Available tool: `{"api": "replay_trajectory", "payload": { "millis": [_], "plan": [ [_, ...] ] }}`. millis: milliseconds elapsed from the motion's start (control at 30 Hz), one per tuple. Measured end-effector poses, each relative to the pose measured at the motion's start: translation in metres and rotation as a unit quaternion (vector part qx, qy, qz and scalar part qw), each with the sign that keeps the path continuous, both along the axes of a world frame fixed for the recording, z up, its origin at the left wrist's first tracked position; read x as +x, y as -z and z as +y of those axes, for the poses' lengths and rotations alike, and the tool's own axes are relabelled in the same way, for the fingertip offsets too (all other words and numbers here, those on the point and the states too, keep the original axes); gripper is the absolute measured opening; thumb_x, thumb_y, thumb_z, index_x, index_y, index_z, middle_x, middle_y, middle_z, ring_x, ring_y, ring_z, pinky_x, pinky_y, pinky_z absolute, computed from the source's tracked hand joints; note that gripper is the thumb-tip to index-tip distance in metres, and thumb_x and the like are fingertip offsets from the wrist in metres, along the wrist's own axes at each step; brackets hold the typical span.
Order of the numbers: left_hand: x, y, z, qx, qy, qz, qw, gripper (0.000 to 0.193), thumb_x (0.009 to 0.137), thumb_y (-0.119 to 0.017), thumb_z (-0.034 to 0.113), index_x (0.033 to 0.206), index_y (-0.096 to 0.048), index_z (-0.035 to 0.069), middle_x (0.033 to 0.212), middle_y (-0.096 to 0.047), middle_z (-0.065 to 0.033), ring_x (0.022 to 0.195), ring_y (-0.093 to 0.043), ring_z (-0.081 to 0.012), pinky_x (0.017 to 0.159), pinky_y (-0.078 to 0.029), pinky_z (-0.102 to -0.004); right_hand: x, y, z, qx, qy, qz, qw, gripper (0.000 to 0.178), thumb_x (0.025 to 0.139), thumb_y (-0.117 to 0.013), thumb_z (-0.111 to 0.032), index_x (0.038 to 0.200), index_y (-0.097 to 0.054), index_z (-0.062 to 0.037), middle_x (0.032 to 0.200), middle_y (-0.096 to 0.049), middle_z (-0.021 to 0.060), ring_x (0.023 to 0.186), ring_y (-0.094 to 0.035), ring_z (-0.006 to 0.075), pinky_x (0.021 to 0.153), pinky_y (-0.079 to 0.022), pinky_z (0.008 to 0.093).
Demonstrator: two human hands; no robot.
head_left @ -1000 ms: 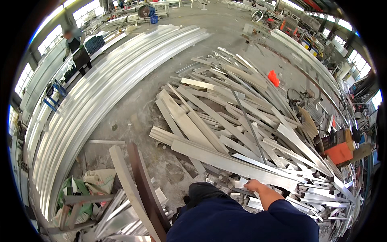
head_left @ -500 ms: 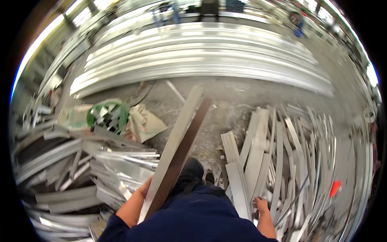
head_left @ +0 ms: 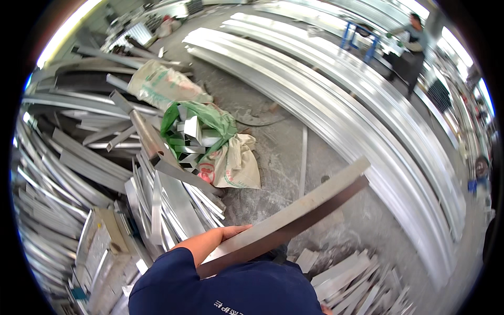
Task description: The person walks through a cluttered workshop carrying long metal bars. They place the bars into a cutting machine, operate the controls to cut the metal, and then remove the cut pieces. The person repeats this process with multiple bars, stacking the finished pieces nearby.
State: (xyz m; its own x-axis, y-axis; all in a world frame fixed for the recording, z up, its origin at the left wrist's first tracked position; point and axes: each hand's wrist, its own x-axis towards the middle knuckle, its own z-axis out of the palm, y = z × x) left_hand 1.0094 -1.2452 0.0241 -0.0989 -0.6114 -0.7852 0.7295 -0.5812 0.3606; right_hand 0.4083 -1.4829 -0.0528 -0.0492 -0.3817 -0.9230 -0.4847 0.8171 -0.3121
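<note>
My left hand [head_left: 235,231] is closed on the near side of a long metal bar [head_left: 307,206], pale grey on its upper face and dark brown on the side facing me. Most of the fingers are hidden by the bar. It slants across my front, its far end up to the right over the concrete floor, its near end against my dark blue shirt. Of my right hand [head_left: 326,310] only a sliver of skin shows at the lower edge, beside a pile of metal offcuts [head_left: 344,273]; its fingers are out of sight.
Left lie heaped metal strips [head_left: 79,163] and an open green sack [head_left: 223,119] of cut pieces, beside pale woven sacks [head_left: 163,86]. Long silvery profiles [head_left: 315,100] cross the floor ahead. A person [head_left: 412,50] stands far right by a blue stand [head_left: 371,47].
My view has turned left, bringing the sacks nearer the middle and a person into sight. The bar now leans further right in view. My right hand has dropped almost out of the picture.
</note>
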Motion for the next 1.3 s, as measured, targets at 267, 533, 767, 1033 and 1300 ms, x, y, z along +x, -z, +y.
{"api": "replay_trajectory", "payload": {
  "millis": [267,533,767,1033,1300],
  "plan": [
    [0.117,-0.063,-0.079,0.036,-0.073,0.055,0.995,0.068,0.090,-0.045,0.064,0.134,-0.053,0.012,0.131,-0.056,-0.0069,0.112,-0.057,-0.0186,0.093,-0.046,-0.0350,0.167,-0.030,-0.276,-0.093,-0.097,-0.004,0.991,0.030,0.093,-0.055,-0.026,0.110,-0.053,-0.0014,0.087,-0.063,0.0144,0.069,-0.063,0.0261,0.058,-0.054,0.0400],
    [0.186,-0.017,-0.103,0.026,-0.304,0.112,0.946,0.065,0.092,-0.044,0.061,0.132,-0.054,0.011,0.126,-0.060,-0.0078,0.107,-0.061,-0.0212,0.092,-0.049,-0.0369,0.461,-0.082,-0.445,-0.099,-0.274,0.016,0.956,0.035,0.093,-0.054,-0.023,0.115,-0.053,0.0039,0.090,-0.062,0.0147,0.068,-0.061,0.0244,0.057,-0.053,0.0367],
    [0.287,-0.005,-0.150,0.017,-0.483,0.138,0.865,0.065,0.091,-0.047,0.061,0.132,-0.055,0.011,0.125,-0.061,-0.0064,0.105,-0.063,-0.0194,0.090,-0.050,-0.0343,0.687,-0.015,-0.558,-0.018,-0.396,0.056,0.916,0.035,0.092,-0.055,-0.023,0.117,-0.054,0.0020,0.091,-0.062,0.0158,0.067,-0.061,0.0276,0.058,-0.053,0.0391],
    [0.430,-0.033,-0.200,0.027,-0.594,0.012,0.804,0.065,0.090,-0.048,0.061,0.132,-0.055,0.011,0.126,-0.061,-0.0059,0.108,-0.061,-0.0185,0.093,-0.048,-0.0336,1.059,-0.038,-0.668,-0.094,-0.525,-0.072,0.843,0.039,0.091,-0.054,-0.026,0.118,-0.052,0.0011,0.095,-0.062,0.0160,0.071,-0.062,0.0262,0.059,-0.053,0.0392],
    [0.550,-0.024,-0.213,0.059,-0.655,0.025,0.753,0.068,0.088,-0.048,0.064,0.132,-0.056,0.012,0.126,-0.061,-0.0050,0.108,-0.060,-0.0176,0.094,-0.046,-0.0330,1.367,-0.087,-0.644,-0.140,-0.606,-0.170,0.764,0.038,0.091,-0.055,-0.026,0.118,-0.054,0.0017,0.090,-0.063,0.0126,0.067,-0.062,0.0218,0.056,-0.052,0.0335]
  ]
}}
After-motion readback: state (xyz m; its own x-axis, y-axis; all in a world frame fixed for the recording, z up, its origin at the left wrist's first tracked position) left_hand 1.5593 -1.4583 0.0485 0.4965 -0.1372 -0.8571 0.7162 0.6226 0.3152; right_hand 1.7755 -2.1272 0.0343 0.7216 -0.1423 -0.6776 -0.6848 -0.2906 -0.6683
